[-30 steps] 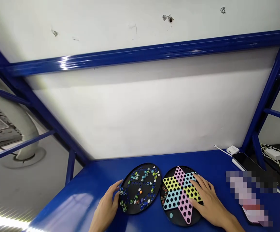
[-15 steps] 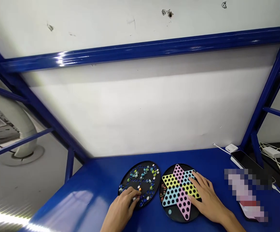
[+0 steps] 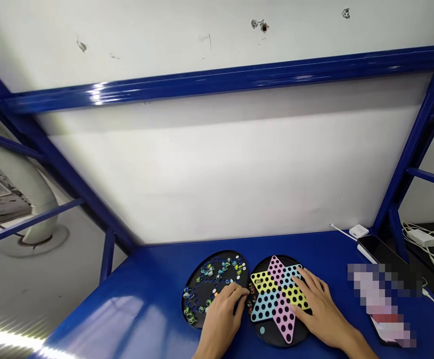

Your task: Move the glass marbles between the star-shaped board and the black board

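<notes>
Fingers (image 3: 233, 291) of our left hand (image 3: 220, 319) curl together over the tray (image 3: 208, 289), marbles (image 3: 209, 271) just left of them; a pinch we cannot tell. Our right hand (image 3: 322, 311) spreads its fingers flat, board (image 3: 267, 306) beneath.

Bare table (image 3: 134, 309) left of marble tray (image 3: 202, 291); phone (image 3: 379, 248), charger (image 3: 359, 231) crowd right edge
</notes>
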{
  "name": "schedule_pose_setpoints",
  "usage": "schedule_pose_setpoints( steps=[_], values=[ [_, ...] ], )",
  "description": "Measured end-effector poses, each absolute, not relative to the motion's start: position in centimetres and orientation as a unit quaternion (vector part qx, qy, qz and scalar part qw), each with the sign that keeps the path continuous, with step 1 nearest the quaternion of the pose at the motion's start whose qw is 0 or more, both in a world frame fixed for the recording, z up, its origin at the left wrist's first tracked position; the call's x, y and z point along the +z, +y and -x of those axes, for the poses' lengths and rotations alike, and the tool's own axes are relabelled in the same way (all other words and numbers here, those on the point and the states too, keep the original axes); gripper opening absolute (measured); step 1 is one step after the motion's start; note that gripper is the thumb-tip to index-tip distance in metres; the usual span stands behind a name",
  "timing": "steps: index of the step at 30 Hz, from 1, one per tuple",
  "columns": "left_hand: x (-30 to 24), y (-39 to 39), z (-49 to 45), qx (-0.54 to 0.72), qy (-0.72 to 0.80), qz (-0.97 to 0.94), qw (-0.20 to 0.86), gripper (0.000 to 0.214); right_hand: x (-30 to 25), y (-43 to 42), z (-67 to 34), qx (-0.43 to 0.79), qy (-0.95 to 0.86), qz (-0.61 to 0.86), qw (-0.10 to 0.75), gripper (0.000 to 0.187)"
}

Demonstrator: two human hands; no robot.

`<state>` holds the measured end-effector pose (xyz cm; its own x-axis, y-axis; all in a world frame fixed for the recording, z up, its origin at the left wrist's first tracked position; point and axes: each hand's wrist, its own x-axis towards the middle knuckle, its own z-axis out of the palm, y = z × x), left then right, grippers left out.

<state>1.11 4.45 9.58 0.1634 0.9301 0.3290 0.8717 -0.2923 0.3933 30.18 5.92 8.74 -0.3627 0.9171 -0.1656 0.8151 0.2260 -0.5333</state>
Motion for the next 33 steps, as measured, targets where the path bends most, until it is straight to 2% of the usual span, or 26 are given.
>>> schedule_pose_setpoints(
  steps=[7, 12, 16, 26, 33],
  values=[
    [10.0, 3.6, 0.3, 0.234, 0.61, -0.755, 0.06, 0.029, 8.5, 5.8, -30.2, 0.277, -0.778, 0.557, 0.094, 0.074],
    [10.4, 6.8, -4.2, 0.156, 0.563, -0.809, 0.065, 0.05, 8.4, 5.9, -30.2, 0.265, -0.78, 0.559, 0.09, 0.074],
    [10.7, 9.5, -7.2, 0.1, 0.55, -0.825, 0.086, 0.046, 8.4, 6.0, -30.2, 0.25, -0.784, 0.562, 0.084, 0.072],
    [9.0, 7.5, -2.7, 0.202, 0.559, -0.799, 0.093, 0.031, 8.6, 5.8, -30.3, 0.273, -0.786, 0.547, 0.092, 0.073],
    [5.8, 5.5, -1.6, 0.2, 0.527, -0.825, 0.041, 0.05, 8.6, 5.8, -30.3, 0.27, -0.787, 0.549, 0.082, 0.071]
  ],
)
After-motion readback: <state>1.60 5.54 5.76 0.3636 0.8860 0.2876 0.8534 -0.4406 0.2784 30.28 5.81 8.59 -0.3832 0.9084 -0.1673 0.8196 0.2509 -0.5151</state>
